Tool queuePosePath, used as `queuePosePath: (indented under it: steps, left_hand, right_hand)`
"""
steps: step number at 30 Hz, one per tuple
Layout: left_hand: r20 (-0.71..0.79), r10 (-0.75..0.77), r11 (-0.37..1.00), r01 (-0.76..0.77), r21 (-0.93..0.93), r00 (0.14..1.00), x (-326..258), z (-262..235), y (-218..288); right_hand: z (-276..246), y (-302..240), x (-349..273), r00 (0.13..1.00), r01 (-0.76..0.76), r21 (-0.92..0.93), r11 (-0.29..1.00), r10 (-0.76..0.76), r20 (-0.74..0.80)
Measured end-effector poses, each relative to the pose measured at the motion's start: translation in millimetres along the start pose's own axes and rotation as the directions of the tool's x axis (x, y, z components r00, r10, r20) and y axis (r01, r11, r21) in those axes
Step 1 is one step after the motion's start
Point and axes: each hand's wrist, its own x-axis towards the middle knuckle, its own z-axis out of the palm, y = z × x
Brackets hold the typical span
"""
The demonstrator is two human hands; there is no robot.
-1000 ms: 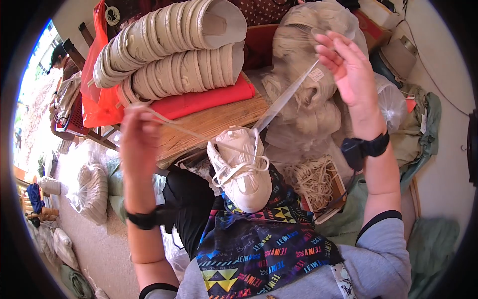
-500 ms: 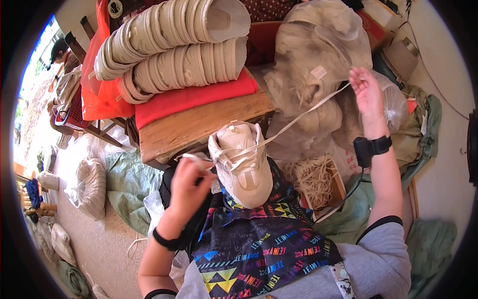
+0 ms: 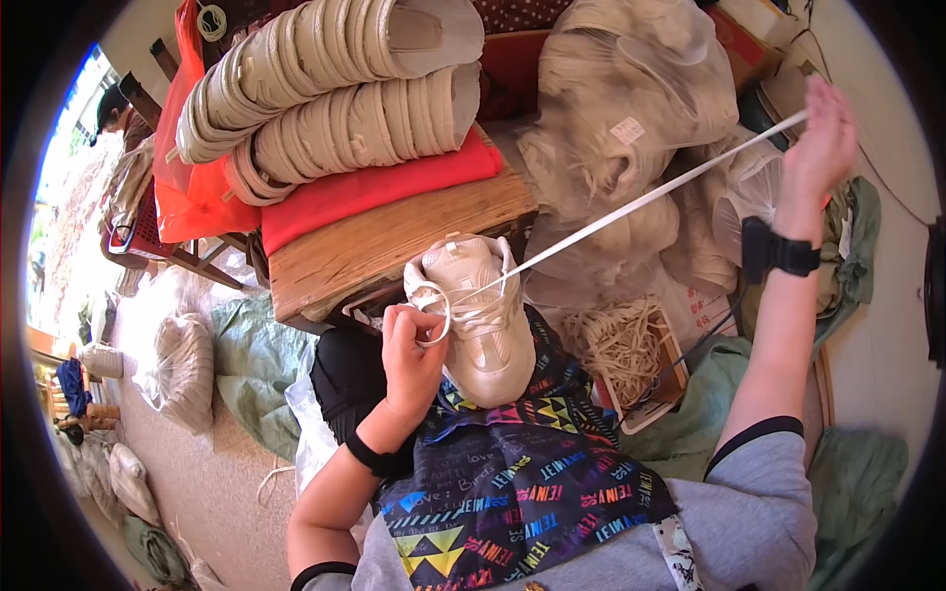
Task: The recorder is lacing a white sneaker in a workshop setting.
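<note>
A cream sneaker (image 3: 490, 364) rests on my lap, toe toward me, its laces partly threaded. From its eyelets a whitish shoelace (image 3: 645, 209) runs taut up and to the right. My right hand (image 3: 826, 136), raised at far right, is closed on that lace's end. Beside the shoe's left edge, my left hand (image 3: 412, 357) pinches another stretch of lace, which curls in a loop above the fingers. The fingertips there sit close to the shoe's upper and partly hide the lace.
Two rows of nested shoe uppers (image 3: 335, 128) lie on red cloth (image 3: 384, 192) over a wooden bench (image 3: 404, 236). A box of loose laces (image 3: 626, 350) stands right of my lap. Behind it are clear bags of shoes (image 3: 631, 118). Another person (image 3: 123, 138) is at far left.
My right hand has moved up and farther right, drawing the lace straight and tight. My left hand has come closer to the shoe, and a lace loop now shows above its fingers.
</note>
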Motion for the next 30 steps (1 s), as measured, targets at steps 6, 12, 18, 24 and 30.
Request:
queuePosePath:
  steps: [6,12,18,24,30]
  left_hand:
    - [0.141,-0.410,0.809,0.431,-0.400,0.901,18.3,-43.8,7.5]
    - [0.007,-0.300,0.706,0.227,-0.671,0.954,50.1,-89.1,10.9]
    - [0.251,-0.305,0.181,0.314,-0.932,0.919,63.9,-140.3,11.2]
    - [0.213,-0.435,0.348,0.382,-0.856,0.875,59.9,-159.6,-2.6]
    - [-0.172,-0.491,0.486,0.105,-0.868,0.854,81.4,-269.3,-57.5]
  right_hand:
    - [41.5,-76.8,-189.2,0.261,-0.083,-0.254,0.964,0.267,0.928]
    - [55.7,-73.0,-275.7,-0.021,0.242,0.169,0.955,-0.169,0.985]
    - [61.1,-66.1,-286.4,-0.131,0.078,0.140,0.987,-0.129,0.983]
    - [54.8,-73.8,-291.2,0.083,0.322,0.275,0.906,-0.317,0.945]
    - [36.2,-47.4,-285.4,-0.016,0.536,0.453,0.713,-0.527,0.850]
